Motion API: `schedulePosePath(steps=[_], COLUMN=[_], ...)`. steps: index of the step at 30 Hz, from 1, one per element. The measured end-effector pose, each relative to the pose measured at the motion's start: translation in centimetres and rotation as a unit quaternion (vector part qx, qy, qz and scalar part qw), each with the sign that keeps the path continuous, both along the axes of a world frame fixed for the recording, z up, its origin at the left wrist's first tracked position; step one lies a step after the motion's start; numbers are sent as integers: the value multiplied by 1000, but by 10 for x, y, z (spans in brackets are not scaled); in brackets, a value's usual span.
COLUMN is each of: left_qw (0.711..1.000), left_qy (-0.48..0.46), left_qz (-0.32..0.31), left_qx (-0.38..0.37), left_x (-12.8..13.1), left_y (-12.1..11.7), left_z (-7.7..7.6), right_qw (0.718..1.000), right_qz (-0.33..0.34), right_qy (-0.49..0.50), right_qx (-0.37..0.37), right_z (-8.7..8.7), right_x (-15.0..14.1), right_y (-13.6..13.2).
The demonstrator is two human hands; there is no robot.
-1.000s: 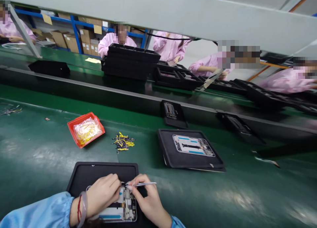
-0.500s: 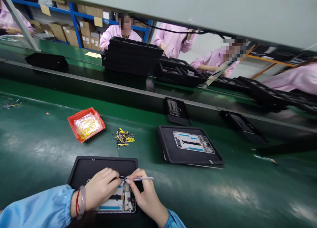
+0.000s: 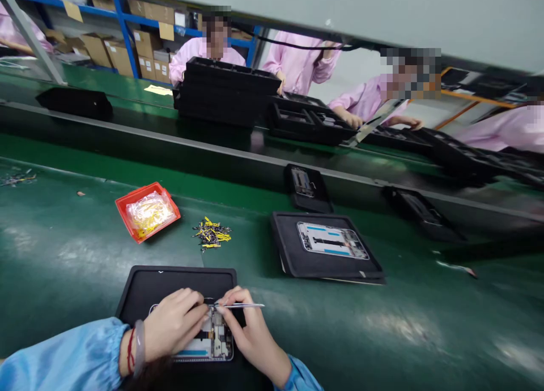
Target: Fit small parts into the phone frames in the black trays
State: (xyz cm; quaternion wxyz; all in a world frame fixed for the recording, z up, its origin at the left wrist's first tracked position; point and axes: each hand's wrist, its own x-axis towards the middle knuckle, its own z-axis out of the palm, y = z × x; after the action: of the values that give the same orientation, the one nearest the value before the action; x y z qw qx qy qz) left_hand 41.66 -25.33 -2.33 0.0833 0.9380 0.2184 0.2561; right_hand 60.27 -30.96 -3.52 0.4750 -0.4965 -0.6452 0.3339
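My left hand rests on a phone frame lying in a black tray at the bench's near edge; its fingers are curled and pinched at the frame's top edge. My right hand is closed on metal tweezers, their tip meeting my left fingertips over the frame. What sits between the fingertips is too small to make out.
A red bin with a bag of yellow parts and a loose pile of yellow-black parts lie beyond the tray. A second tray with a phone frame sits to the right. Conveyor trays, stacked black trays and pink-coated workers are behind.
My hands stay on the phone frame with small finger adjustments. The view has tilted slightly, and the small tray on the conveyor has drifted to the right.
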Motion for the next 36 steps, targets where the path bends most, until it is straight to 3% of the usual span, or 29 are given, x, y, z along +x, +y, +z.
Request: schedulePosePath(steps=[3,6,9,17,22,36], left_qw=[1000,1000,1000,994,990,984], left_qy=[6,9,4,-25,-18,4], left_qz=[-2,-6,-3,37,51,47], left_qx=[-4,-10,-16,-96,-129,-174], left_x=[0,1,1,-6,-11,-12], left_y=[1,1,0,3,5,8], left_z=[1,1,0,7,8,2], right_qw=[999,990,986,993,997,997], right_qz=[-2,-67,-103,-74,-49,-61], right_qy=[37,110,123,88,61,41], right_qx=[26,61,50,-8,-21,-14], right_z=[6,10,8,-6,-7,-4], right_x=[1,0,-4,-10,-11,-13], right_y=[-1,0,0,-3,-2,-1])
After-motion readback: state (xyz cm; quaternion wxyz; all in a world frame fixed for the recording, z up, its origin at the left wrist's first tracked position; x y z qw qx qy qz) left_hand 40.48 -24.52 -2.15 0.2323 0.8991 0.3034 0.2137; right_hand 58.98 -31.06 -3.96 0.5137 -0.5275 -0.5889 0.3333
